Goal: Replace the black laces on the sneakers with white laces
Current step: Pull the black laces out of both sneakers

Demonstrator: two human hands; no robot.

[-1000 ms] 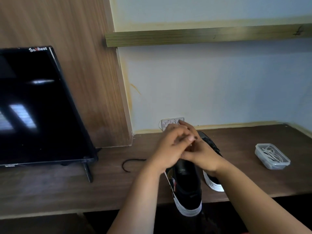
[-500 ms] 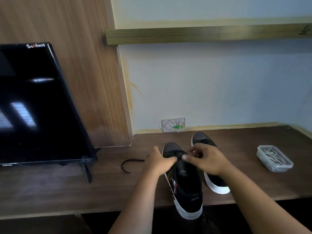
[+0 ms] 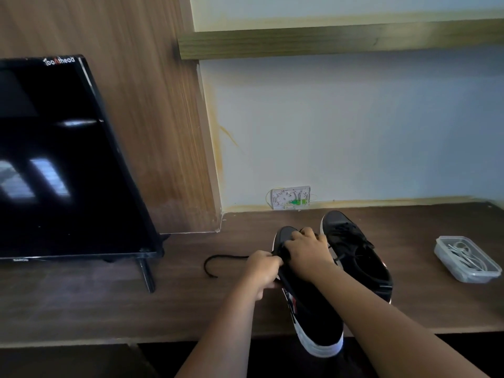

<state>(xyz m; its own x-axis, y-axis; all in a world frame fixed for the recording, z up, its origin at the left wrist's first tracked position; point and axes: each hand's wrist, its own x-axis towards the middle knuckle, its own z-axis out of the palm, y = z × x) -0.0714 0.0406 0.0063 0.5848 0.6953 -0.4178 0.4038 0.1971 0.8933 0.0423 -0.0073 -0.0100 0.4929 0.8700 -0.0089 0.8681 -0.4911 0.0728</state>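
Two black sneakers with white soles stand on the brown desk (image 3: 81, 304). The near sneaker (image 3: 313, 309) hangs its heel over the front edge. My left hand (image 3: 263, 270) grips its left side and pinches a black lace (image 3: 218, 259) that trails left across the desk. My right hand (image 3: 309, 248) lies over the near sneaker's lacing, fingers curled on the lace there. The far sneaker (image 3: 357, 255) keeps its black laces. White laces (image 3: 463, 255) lie in a clear plastic box at the right.
A black monitor (image 3: 62, 165) on a stand fills the left of the desk. A white wall socket (image 3: 290, 197) sits just behind the sneakers. The clear box (image 3: 474, 275) is near the right end. A wooden shelf (image 3: 327, 39) runs above.
Both hands have come down from in front of the wall socket onto the near sneaker's lacing. The camera view tilted slightly.
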